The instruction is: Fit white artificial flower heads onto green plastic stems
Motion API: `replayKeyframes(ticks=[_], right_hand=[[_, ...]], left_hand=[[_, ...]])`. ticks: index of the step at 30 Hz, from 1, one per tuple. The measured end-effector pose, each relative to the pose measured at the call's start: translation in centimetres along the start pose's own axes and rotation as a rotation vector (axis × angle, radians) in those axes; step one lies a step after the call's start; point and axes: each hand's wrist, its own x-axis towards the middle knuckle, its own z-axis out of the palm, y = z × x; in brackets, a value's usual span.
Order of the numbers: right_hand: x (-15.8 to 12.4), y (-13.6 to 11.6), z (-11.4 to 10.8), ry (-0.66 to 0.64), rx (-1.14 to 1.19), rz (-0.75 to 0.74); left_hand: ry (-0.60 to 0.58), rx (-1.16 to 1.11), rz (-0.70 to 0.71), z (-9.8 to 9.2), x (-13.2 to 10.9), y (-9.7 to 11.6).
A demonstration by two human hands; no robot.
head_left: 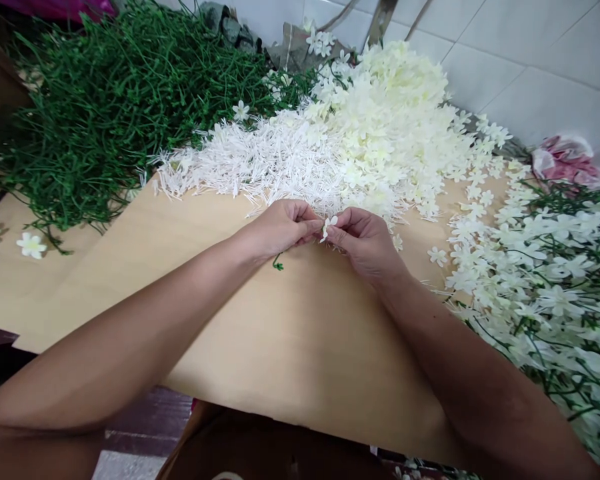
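Note:
Over the middle of the cardboard sheet, my two hands meet fingertip to fingertip. My left hand is closed in a pinch on a green artificial stem, whose lower end pokes out beneath the palm. My right hand pinches a white artificial flower by its petals, right against the left fingertips. The fingers hide the spot where stem and flower come together. Just behind the hands lies a heap of thin white plastic pieces, running into a mound of loose cream flower heads.
A large pile of green stems fills the back left. Flowers on stems are heaped along the right. Two loose flowers, one a white bloom, lie at left on the cardboard. A pink-and-white plastic bag sits by the tiled wall.

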Motion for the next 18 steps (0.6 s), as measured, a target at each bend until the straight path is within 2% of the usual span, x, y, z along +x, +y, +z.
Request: replayKeyframes(ticks=[10, 18], right_hand=[[0.2, 0.1, 0.5, 0.006, -0.067, 0.003], [0.3, 0.1, -0.3, -0.012, 0.101, 0.029]], left_hand=[[-0.024, 0.090, 0.039, -0.2, 0.7, -0.7], [-0.072, 0.115, 0.081, -0.7, 0.7, -1.2]])
